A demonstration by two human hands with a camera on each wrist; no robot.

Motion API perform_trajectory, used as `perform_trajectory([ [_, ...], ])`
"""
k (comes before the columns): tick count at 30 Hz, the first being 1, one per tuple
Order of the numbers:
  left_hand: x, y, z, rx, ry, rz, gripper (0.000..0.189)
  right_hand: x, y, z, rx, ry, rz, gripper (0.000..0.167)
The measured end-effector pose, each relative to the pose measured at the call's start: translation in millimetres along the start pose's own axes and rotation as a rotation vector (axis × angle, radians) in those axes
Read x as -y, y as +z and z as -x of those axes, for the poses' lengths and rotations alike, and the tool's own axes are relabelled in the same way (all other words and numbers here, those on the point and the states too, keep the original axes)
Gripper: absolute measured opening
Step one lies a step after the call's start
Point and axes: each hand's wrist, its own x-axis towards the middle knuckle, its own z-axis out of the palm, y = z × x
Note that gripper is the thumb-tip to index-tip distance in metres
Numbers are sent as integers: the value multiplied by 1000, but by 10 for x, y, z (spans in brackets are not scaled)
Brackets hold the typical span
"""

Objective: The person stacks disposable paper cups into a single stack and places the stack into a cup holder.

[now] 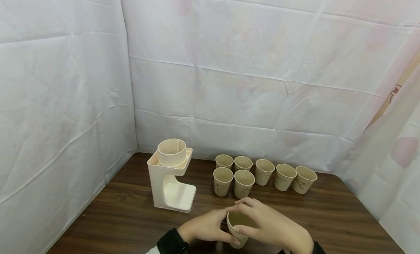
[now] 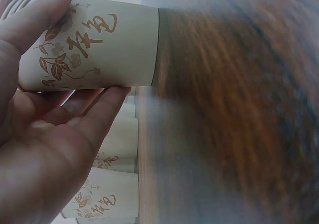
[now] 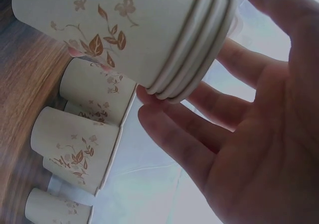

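Note:
A short stack of nested paper cups (image 1: 242, 241), cream with brown flowers and lettering, is between both hands near the table's front edge. My left hand (image 1: 208, 226) grips its side, thumb and fingers round the wall, as the left wrist view also shows on the cup wall (image 2: 119, 45). At the top, my right hand (image 1: 273, 225) holds the rim, thumb on the near side and fingers across the far side. Several stacked rims (image 3: 192, 50) show in the right wrist view, with right fingertips (image 3: 154, 117) beside them. The base stands on or just above the table.
Just beyond the hands are two paper cups, left (image 1: 222, 183) and right (image 1: 243, 184), with more behind and a row running right (image 1: 303, 181). A cream stand (image 1: 159, 188) carrying a round ring (image 1: 171, 157) is at back left. White cloth walls (image 1: 210, 93) border the wooden table (image 1: 124, 217).

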Motion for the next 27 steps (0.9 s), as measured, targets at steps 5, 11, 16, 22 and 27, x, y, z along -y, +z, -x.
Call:
perform_trajectory([
  [5, 0, -3, -5, 7, 10, -11, 77, -36, -6, -10, -37, -31, -17, 34],
  [11, -4, 0, -13, 7, 26, -3, 69, -61, -37, -26, -78, -65, 4, 32],
  [16, -5, 0, -13, -6, 27, -18, 67, -73, -69, -30, -100, -53, 30, 31],
  [22, 3, 3, -20, -17, 33, -42, 67, -116, -105, -40, -119, 17, 50, 30],
  [27, 3, 1, -23, -12, 37, -23, 70, -160, -130, -52, -150, -5, 74, 30],
])
